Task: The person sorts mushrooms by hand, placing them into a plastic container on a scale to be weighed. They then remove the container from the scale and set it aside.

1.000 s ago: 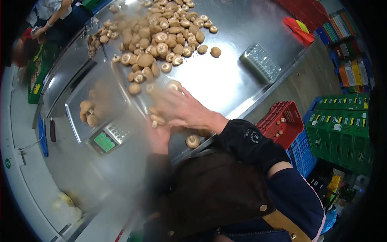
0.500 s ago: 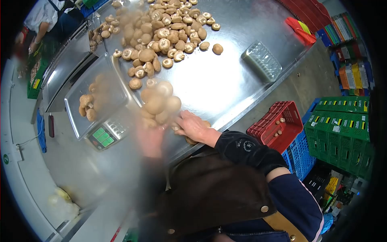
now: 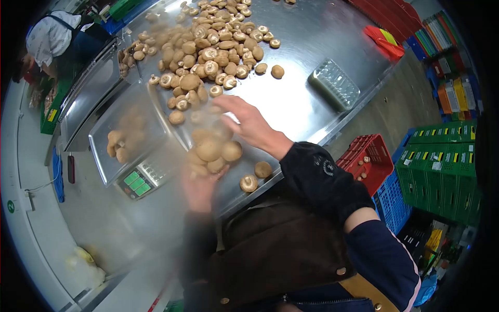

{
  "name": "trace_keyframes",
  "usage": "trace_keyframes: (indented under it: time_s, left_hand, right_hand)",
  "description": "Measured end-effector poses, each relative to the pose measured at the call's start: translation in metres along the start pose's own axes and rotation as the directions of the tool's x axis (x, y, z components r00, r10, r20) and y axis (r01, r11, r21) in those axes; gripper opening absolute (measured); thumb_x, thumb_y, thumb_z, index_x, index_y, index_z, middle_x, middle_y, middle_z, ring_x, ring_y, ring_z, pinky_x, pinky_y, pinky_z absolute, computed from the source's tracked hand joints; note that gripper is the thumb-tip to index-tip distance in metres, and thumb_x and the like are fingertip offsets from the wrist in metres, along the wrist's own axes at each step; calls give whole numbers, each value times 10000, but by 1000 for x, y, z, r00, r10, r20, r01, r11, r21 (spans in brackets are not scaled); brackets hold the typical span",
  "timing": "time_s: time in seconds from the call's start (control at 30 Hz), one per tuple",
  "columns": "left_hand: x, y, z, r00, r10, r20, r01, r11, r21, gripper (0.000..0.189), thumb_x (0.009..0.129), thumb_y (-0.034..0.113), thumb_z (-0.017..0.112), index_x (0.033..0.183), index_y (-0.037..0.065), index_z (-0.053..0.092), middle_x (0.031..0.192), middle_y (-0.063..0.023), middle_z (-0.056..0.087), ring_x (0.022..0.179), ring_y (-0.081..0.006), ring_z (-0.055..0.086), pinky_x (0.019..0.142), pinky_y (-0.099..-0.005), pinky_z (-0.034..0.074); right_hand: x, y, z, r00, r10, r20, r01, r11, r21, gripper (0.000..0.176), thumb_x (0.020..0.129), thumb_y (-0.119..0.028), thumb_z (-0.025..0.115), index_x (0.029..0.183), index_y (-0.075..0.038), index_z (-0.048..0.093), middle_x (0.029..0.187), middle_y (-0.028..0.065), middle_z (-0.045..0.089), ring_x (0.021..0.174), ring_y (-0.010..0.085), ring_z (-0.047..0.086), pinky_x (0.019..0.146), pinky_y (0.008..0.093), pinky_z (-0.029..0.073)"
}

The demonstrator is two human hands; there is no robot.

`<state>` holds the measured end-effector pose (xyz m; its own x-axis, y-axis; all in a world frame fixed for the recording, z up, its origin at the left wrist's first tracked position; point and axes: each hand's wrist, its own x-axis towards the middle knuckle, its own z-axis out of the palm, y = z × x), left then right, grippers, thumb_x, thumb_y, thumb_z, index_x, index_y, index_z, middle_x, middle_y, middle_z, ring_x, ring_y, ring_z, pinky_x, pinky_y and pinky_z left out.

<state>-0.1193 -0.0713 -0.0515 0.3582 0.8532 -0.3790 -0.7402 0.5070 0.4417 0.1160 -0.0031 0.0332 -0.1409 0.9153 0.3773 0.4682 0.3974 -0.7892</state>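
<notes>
A cluster of brown mushrooms point(image 3: 210, 150) sits close together near the table's front edge, partly blurred by a haze over the lens. My left hand point(image 3: 200, 190) cups its near side, fingers curled against the lowest caps; whatever lies under the cluster is hidden. My right hand point(image 3: 249, 125) is above the table beyond the cluster, thumb and fingers apart, its fingertips close to the near edge of the big mushroom pile point(image 3: 208, 54). Two loose mushrooms, one stem up point(image 3: 249, 183) and one cap up point(image 3: 263, 169), lie right of my left hand.
Left of the cluster stands a scale point(image 3: 136, 182) with several mushrooms on its clear tray point(image 3: 99, 156). An upturned clear punnet point(image 3: 335, 86) rests at the table's right. Red point(image 3: 377, 156) and green crates point(image 3: 436, 161) stand beyond the edge. Another person point(image 3: 54, 39) is at upper left.
My right hand has moved from the front edge up and left toward the pile, uncovering the two loose mushrooms. My left hand stays at the cluster, which sits slightly further right in view.
</notes>
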Motion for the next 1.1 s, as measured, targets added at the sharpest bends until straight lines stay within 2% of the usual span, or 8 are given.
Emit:
trace_keyframes:
  time_s: [0.1, 0.17, 0.23, 0.37, 0.63, 0.87, 1.03, 1.1]
  left_hand:
    - [2, 2, 12, 996, -87, 33, 88, 995, -53, 623, 1032, 520, 273, 1530, 147, 248, 1579, -139, 260, 1441, -409, 258, 1113, -694, 230]
    - [12, -4, -16, 998, -15, 63, -7, 943, 334, 620, 1033, 518, 263, 1530, 147, 248, 1580, -140, 255, 1439, -412, 260, 1112, -694, 233]
    - [10, -5, 3, 999, -46, -20, 45, 997, -62, 605, 1034, 512, 259, 1529, 165, 253, 1583, -138, 250, 1438, -417, 258, 1107, -698, 239]
    - [14, -10, -23, 999, 31, 38, -43, 933, 359, 594, 1030, 520, 262, 1525, 193, 268, 1583, -133, 253, 1438, -418, 259, 1099, -704, 246]
    - [5, -4, -15, 997, 71, -17, -64, 962, 267, 647, 1021, 545, 250, 1528, 142, 258, 1592, -157, 223, 1444, -454, 209, 1122, -705, 181]
    - [-10, 5, -32, 992, 123, -22, -107, 927, 359, 679, 1013, 568, 279, 1535, 137, 234, 1593, -168, 214, 1443, -463, 198, 1122, -705, 174]
    - [-7, 2, -61, 985, 152, 85, -172, 795, 581, 664, 1017, 556, 283, 1533, 139, 238, 1594, -163, 211, 1440, -466, 202, 1119, -703, 194]
    - [-8, -1, -60, 980, 189, 57, -189, 810, 555, 654, 1019, 552, 277, 1529, 142, 247, 1588, -158, 226, 1438, -458, 215, 1115, -702, 208]
  right_hand:
    - [-3, 16, 16, 988, 1, 155, 12, 997, -80, 392, 977, -313, 541, 1273, -57, 568, 1286, 160, 565, 1201, 340, 529, 1000, 418, 450]
    - [-3, 30, 17, 982, 28, 188, -25, 1000, -15, 432, 984, -373, 515, 1282, -65, 567, 1281, 171, 570, 1186, 358, 537, 1005, 424, 444]
    - [0, 24, 7, 942, 160, 294, -206, 970, 132, 489, 991, -421, 494, 1319, -64, 552, 1289, 184, 582, 1188, 380, 544, 1017, 421, 437]
    - [-3, 25, 3, 918, 240, 315, -310, 931, 193, 512, 990, -420, 509, 1363, -69, 524, 1297, 195, 593, 1202, 337, 569, 1010, 403, 450]
    - [-44, 27, -26, 895, 445, -17, -443, 894, 64, 411, 929, -284, 618, 1229, -4, 589, 1142, 190, 668, 988, 285, 679, 847, 408, 534]
    - [-152, 22, 39, 827, 112, 551, 202, 855, -478, 297, 783, -317, 690, 941, -73, 628, 948, 90, 602, 968, 268, 566, 890, 384, 432]
    - [-147, 19, 41, 860, 62, 507, 197, 876, -440, 317, 794, -299, 702, 970, -54, 604, 916, 126, 616, 937, 294, 590, 872, 411, 452]
    - [-131, 2, 22, 829, 256, 497, -132, 953, -271, 351, 823, -296, 690, 1043, -52, 566, 904, 155, 638, 884, 313, 628, 810, 432, 480]
